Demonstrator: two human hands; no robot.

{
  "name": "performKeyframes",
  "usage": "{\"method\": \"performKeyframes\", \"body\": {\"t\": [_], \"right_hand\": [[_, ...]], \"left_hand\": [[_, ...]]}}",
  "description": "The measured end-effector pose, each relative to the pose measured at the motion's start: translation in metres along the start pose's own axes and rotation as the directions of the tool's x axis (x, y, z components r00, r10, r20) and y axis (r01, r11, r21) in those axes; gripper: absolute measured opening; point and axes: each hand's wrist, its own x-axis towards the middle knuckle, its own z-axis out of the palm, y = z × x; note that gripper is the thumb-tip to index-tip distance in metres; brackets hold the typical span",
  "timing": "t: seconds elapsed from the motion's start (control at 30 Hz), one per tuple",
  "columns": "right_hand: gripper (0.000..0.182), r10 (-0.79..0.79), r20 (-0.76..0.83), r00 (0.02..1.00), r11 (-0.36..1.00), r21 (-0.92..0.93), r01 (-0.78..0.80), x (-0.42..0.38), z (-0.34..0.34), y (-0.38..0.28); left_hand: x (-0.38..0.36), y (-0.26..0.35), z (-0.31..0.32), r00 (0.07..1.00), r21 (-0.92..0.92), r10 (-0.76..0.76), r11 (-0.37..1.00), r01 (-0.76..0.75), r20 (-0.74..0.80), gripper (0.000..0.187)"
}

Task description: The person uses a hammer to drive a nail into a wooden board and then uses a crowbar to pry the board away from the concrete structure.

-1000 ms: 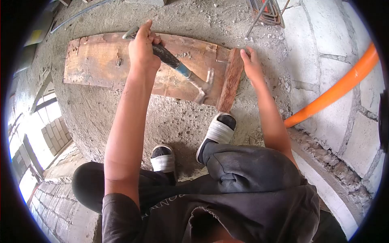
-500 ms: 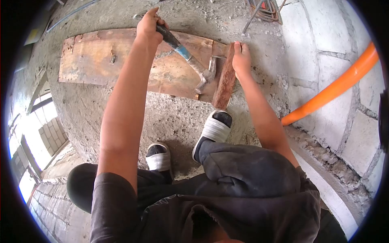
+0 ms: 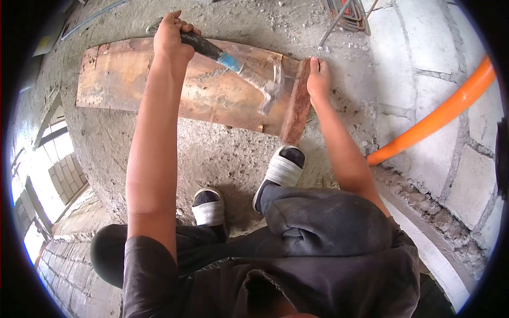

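My left hand [image 3: 174, 40] is wrapped round the dark grip of a claw hammer [image 3: 252, 76]. The hammer has a blue band, and its slightly blurred metal head hangs over the right part of a worn plywood board [image 3: 143, 79] on the ground. My right hand [image 3: 318, 79] grips the far end of a reddish-brown wooden strip [image 3: 297, 103], with the thumb on top. That strip lies across the board's right end, its near end by the toe of my sandal [image 3: 281, 167]. The hammer head is to the left of the strip, apart from it.
An orange pipe [image 3: 435, 114] slants in front of the white block wall [image 3: 392, 58] on the right. Bent steel rods [image 3: 347, 16] lie at the back. Rough concrete floor [image 3: 207, 148] surrounds the board, and my other sandal [image 3: 208, 212] rests on it.
The hammer and my left hand have moved left, drawing the hammer head away from the wooden strip. My right hand stays on the strip, nearly unmoved.
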Motion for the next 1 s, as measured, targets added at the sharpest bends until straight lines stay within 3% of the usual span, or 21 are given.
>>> {"method": "performKeyframes", "body": {"t": [0.27,0.43,0.47,0.53,0.67,0.7,0.73,0.87,0.93,1.0], "right_hand": [[0.040,0.047,0.006,0.999,0.998,-0.049,-0.046,-0.003,-0.001,-0.007],[0.040,0.035,0.001,0.999,0.999,-0.040,-0.035,-0.001,-0.002,-0.003],[0.040,0.035,0.001,0.999,0.997,-0.064,-0.035,-0.001,-0.002,-0.002],[0.041,0.015,-0.014,1.000,0.999,-0.045,-0.016,-0.001,0.000,-0.001],[0.043,0.016,-0.016,1.000,0.997,-0.075,-0.017,-0.002,0.000,0.001],[0.043,0.011,-0.012,1.000,0.997,-0.074,-0.011,-0.002,0.000,0.000],[0.044,0.004,-0.009,1.000,0.997,-0.072,-0.005,0.000,0.000,0.002],[0.043,-0.030,-0.015,0.999,0.996,-0.086,0.029,0.001,0.000,-0.001],[0.042,0.036,-0.023,0.999,0.995,-0.093,-0.038,-0.002,-0.001,-0.005],[0.042,0.021,-0.012,1.000,0.997,-0.077,-0.021,-0.003,0.000,-0.002]], "left_hand": [[-0.003,-0.031,-0.016,0.997,0.147,-0.068,0.986,0.073,-0.036,0.020],[0.007,-0.053,-0.002,0.992,0.123,-0.126,0.984,0.128,-0.027,0.023],[0.015,-0.058,0.003,0.993,0.101,-0.117,0.988,0.119,-0.021,0.010],[0.020,-0.066,0.009,0.997,0.113,-0.080,0.990,0.079,0.002,0.022],[0.024,-0.068,0.018,0.995,0.134,-0.096,0.987,0.094,0.004,0.024],[0.025,-0.068,0.016,0.993,0.152,-0.113,0.983,0.107,0.029,0.009],[0.027,-0.067,0.015,0.990,0.170,-0.130,0.978,0.118,0.055,0.022],[0.031,-0.064,0.010,0.988,0.098,-0.138,0.987,0.130,0.075,0.011],[0.034,-0.060,0.008,0.986,0.155,-0.161,0.976,0.152,0.047,0.024],[0.038,-0.060,0.005,0.985,0.136,-0.158,0.979,0.148,0.067,0.025]]}}
